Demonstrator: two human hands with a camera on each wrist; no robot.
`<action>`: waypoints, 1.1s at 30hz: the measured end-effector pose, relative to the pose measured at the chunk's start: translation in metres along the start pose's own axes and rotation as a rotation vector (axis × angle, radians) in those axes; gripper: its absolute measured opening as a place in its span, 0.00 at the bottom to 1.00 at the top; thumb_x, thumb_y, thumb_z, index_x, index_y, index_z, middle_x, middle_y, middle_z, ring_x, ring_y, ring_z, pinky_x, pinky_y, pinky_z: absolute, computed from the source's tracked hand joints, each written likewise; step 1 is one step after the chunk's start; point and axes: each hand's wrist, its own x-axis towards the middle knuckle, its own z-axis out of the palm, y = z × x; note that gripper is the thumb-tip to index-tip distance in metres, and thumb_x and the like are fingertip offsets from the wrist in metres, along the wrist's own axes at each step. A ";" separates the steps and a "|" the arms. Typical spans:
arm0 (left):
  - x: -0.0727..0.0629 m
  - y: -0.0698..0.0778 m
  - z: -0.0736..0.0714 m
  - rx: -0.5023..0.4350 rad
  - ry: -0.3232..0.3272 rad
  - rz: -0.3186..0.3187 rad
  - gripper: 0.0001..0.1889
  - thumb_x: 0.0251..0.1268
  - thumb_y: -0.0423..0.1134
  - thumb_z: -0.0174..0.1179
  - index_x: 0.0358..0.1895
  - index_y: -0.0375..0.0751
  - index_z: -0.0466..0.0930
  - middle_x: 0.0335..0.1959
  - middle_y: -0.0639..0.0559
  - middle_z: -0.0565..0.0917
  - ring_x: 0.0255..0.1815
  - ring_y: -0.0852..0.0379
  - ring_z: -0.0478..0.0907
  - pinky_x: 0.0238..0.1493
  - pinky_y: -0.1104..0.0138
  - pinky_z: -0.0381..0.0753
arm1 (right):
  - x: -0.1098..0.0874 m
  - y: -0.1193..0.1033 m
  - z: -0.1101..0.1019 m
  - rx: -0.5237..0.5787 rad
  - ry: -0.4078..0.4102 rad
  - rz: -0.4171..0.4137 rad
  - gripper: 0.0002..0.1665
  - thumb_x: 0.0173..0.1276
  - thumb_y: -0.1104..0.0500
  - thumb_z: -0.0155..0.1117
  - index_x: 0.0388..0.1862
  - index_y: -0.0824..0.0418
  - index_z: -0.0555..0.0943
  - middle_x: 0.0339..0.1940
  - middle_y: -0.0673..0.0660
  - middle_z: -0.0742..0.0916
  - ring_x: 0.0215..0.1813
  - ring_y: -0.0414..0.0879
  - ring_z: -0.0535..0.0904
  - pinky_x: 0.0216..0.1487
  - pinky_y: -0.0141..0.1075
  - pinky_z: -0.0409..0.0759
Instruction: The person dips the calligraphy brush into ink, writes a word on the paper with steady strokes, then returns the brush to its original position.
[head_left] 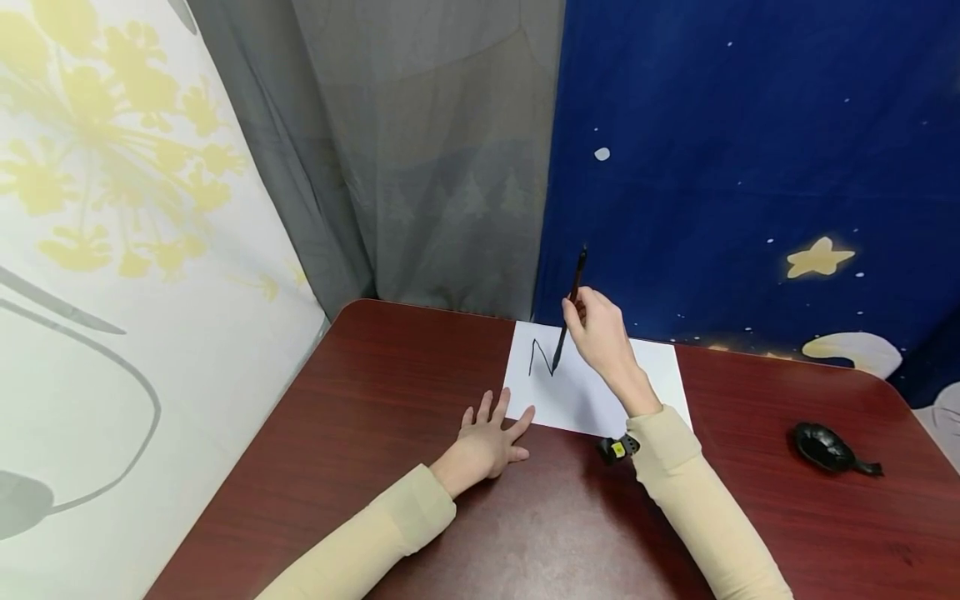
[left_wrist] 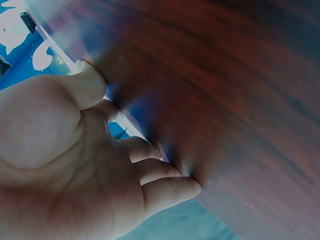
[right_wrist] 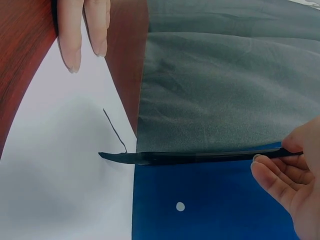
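My right hand (head_left: 602, 333) pinches an ink brush (head_left: 577, 279) by its dark handle, tip down, over a white sheet of paper (head_left: 558, 408). Thin black strokes (head_left: 541, 357) shaped like an N are on the sheet, and the brush tip is at their lower right end. In the right wrist view the brush (right_wrist: 200, 157) runs level from the pinching fingers (right_wrist: 272, 180) to its dark bristles over the paper. My left hand (head_left: 483, 446) rests with spread fingers at the sheet's lower left corner; its palm (left_wrist: 65, 150) shows in the left wrist view.
A black dish shaped like a gourd or leaf (head_left: 823, 447) sits on the right of the reddish-brown table (head_left: 390, 392). Grey cloth (head_left: 450, 167) and blue star-print cloth (head_left: 712, 167) hang behind the table, and a white patterned cloth (head_left: 187, 333) is at the left.
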 end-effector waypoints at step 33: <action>0.003 0.000 0.004 0.009 0.022 0.000 0.35 0.77 0.63 0.39 0.82 0.73 0.39 0.84 0.50 0.35 0.83 0.45 0.34 0.77 0.49 0.48 | -0.003 0.006 0.001 0.008 0.040 -0.018 0.10 0.78 0.61 0.58 0.39 0.68 0.79 0.32 0.61 0.82 0.32 0.53 0.79 0.33 0.43 0.78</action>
